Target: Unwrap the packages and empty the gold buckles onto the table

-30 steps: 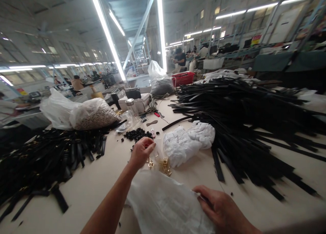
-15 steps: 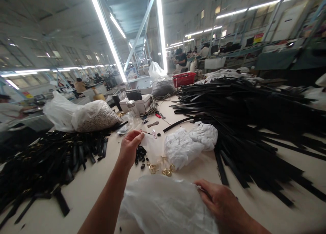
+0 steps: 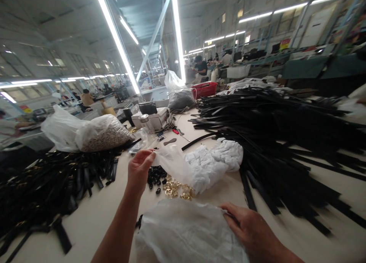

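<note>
My left hand (image 3: 140, 167) pinches the edge of a thin translucent white sheet (image 3: 173, 162), stretched to the right over the table. A larger white sheet (image 3: 188, 228) lies near the front, its right edge gripped by my right hand (image 3: 243, 223). Between the sheets sits a group of gold buckles (image 3: 172, 189), with small black loops (image 3: 156, 175) beside them on the left. Crumpled white material (image 3: 204, 165) rests to the right of the buckles.
Black straps (image 3: 271, 122) are heaped on the right, and black strips with gold parts (image 3: 54, 183) on the left. A filled plastic bag (image 3: 104, 133), a glass jar (image 3: 145, 122) and a red basket (image 3: 204, 89) stand farther back. A person (image 3: 201, 66) is in the distance.
More gold buckles show on the table between the sheets. My left hand has shifted slightly left and down, and the thin sheet is spread wider. My right hand has hardly moved.
</note>
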`<state>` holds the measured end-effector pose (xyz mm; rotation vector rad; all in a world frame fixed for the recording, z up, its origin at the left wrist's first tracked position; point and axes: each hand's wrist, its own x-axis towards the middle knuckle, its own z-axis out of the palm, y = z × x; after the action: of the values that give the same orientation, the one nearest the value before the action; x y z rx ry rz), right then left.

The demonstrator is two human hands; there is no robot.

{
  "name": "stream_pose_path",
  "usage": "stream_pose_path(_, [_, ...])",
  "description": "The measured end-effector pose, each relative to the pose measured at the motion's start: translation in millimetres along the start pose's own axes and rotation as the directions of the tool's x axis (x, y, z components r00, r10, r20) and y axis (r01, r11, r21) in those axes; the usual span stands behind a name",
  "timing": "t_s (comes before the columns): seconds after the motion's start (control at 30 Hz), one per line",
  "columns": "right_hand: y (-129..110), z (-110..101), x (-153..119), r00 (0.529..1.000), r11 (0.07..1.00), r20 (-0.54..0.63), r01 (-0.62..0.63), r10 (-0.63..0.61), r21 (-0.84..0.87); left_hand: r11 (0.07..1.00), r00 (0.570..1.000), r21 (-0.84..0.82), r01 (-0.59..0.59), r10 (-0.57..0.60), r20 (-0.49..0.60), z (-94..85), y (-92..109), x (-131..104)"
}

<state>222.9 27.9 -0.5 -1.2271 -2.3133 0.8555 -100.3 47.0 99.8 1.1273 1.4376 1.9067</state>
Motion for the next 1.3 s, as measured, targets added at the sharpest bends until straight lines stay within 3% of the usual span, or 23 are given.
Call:
stream_pose_path(0.1, [1, -1, 0, 1.000, 1.000, 0.002, -0.003, 0.003, 0.012, 0.998, 0.994, -0.067, -0.004, -0.004, -0.111, -7.4, 6, 7])
stream_pose_path(0.27, [5, 3, 3, 0.999, 1.000, 0.028, -0.020, 0.020, 0.009, 1.000, 0.999, -0.001, 0.020, -0.020, -0.045, -11.1, 5, 7])
stream_pose_path(0.47, [10, 7, 3, 0.999, 1.000, 0.030, -0.023, 0.023, 0.013, 0.999, 0.992, 0.027, -0.027, 0.030, -0.123, -15.8, 1, 9])
stream_pose_path(0.57, [9, 6, 2, 0.998, 0.999, 0.054, -0.026, 0.024, 0.025, 1.000, 0.998, 0.014, -0.021, 0.022, -0.055, -13.7, 8, 9])
stream_pose_path(0.7, [6, 3, 4, 0.998, 0.999, 0.050, -0.040, 0.038, 0.034, 0.989, 0.997, -0.145, -0.001, -0.010, -0.078, -9.5, 17, 9])
stream_pose_path(0.83, [9, 2, 9, 0.999, 0.999, 0.015, -0.034, 0.034, 0.001, 0.959, 0.992, -0.274, 0.065, -0.091, -0.085, -10.0, 9, 11])
stream_pose_path(1.0, [17, -2, 13, 1.000, 0.997, -0.027, -0.003, 0.001, -0.083, 0.998, 0.998, 0.012, 0.062, -0.062, 0.014, -11.6, -15, 7])
stream_pose_path(1.13, [17, -13, 13, 0.990, 0.989, -0.111, 0.072, -0.087, -0.131, 0.968, 0.992, 0.252, 0.008, -0.040, 0.122, -15.4, -28, 6])
stream_pose_path(1.23, [13, -24, 22, 0.954, 0.973, -0.235, 0.143, -0.184, -0.182, 0.788, 0.974, 0.596, -0.156, 0.022, 0.225, -16.7, -36, 3])
stream_pose_path(1.3, [9, -27, 33, 0.922, 0.955, -0.296, 0.185, -0.250, -0.231, 0.633, 0.942, 0.723, -0.276, 0.029, 0.334, -12.3, -43, -5])
